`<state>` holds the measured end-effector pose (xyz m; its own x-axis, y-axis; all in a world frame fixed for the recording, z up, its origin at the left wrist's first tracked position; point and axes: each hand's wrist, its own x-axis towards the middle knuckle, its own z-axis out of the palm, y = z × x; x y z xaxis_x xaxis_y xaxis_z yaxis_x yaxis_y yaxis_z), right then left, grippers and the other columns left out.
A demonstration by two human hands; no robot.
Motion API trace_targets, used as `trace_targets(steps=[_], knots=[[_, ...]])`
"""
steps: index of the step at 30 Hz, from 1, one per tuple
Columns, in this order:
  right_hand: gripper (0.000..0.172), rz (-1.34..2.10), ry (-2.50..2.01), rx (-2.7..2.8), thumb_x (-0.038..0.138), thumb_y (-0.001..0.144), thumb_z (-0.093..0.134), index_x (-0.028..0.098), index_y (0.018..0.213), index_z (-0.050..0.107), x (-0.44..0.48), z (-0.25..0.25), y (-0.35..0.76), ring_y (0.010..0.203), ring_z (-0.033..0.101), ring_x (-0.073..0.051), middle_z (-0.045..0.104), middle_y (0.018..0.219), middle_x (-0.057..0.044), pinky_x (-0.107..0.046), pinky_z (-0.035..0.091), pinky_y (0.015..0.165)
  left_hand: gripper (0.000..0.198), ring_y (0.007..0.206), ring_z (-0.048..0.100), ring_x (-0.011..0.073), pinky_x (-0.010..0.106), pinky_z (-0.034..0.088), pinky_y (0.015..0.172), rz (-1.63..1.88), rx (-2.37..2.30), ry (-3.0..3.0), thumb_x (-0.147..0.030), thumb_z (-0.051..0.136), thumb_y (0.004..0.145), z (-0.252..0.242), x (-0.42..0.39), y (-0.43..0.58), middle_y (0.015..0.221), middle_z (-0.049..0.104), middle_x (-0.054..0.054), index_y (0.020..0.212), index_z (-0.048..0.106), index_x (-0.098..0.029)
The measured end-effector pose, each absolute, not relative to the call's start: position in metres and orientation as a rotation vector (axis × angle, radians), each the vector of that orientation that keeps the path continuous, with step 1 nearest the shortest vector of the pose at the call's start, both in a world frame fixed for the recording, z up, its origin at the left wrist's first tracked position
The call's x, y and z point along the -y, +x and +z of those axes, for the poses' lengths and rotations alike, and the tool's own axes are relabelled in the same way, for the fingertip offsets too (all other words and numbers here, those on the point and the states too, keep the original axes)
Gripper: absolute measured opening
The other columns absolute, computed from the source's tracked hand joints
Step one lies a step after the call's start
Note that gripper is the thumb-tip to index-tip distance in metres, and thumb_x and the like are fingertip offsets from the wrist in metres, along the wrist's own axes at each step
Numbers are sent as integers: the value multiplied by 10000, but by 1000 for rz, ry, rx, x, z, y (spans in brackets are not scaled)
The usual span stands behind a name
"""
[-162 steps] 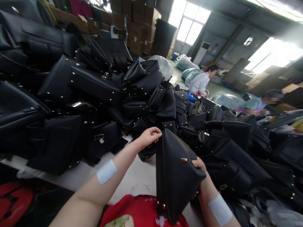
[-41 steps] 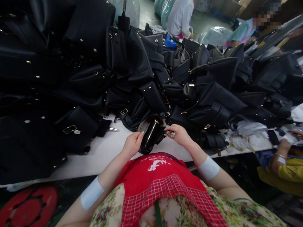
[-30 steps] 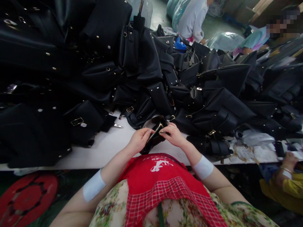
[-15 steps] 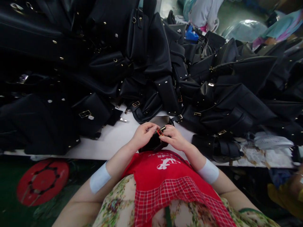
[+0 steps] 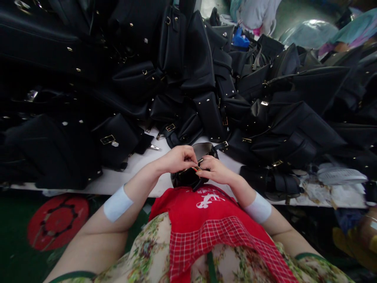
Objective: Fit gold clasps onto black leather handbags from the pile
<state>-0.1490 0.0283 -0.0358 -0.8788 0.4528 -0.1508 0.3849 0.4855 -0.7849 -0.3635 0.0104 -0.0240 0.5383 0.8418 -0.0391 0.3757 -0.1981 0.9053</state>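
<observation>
A small black handbag (image 5: 185, 179) stands on the white table against the red apron, its mouth facing up. Over it, a small gold-rimmed buckle (image 5: 196, 168) with an orange-red face sits between my two hands. My left hand (image 5: 178, 158) bends over from the left, its fingertips pinched at the buckle's edge; the fingers partly cover it. My right hand (image 5: 216, 169) is closed on the buckle's other side, thumb below and curled fingers above, at the bag's rim. Whatever strap or flap the buckle is fixed to is mostly hidden.
Black bags (image 5: 203, 114) with gold fittings are heaped beyond my hands and to both sides. Crumpled white wrapping (image 5: 319, 186) lies at the right edge of the white table (image 5: 129, 179). A red reel (image 5: 59, 222) is below left. Another person's pale clothing (image 5: 256, 15) shows at the back.
My left hand has shifted from beside the buckle to arch over it, with the wrist raised and the elbow further out. The right hand stays at the buckle. The view has tilted slightly.
</observation>
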Motion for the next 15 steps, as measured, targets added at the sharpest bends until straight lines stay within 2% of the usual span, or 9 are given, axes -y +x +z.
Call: trace_targets(steps=[5,9,15], knots=[[436,1614,-669,2450,465,936,471,165,671,642,-32,-50,-144,713,526,-158,571,637,-6,-337,392,837,91,754,574,151,259,437,661,530,-1216,2041,-174,616,833,-20,-3,-350,797,595,25,762,668,-154],[436,1822,-687,2284,500,915,499,151,736,690,-32,-56,-140,751,555,-165,595,693,-24,-306,432,777,115,803,583,187,301,452,709,467,-1373,2156,-204,582,879,-21,7,-340,842,600,47,806,650,-148],[446,1903,-785,2206,517,905,510,141,772,710,-30,-62,-136,754,569,-160,615,742,-35,-295,452,763,121,792,584,189,311,463,711,499,-1397,2150,-205,572,892,-21,19,-341,859,598,55,810,633,-141]])
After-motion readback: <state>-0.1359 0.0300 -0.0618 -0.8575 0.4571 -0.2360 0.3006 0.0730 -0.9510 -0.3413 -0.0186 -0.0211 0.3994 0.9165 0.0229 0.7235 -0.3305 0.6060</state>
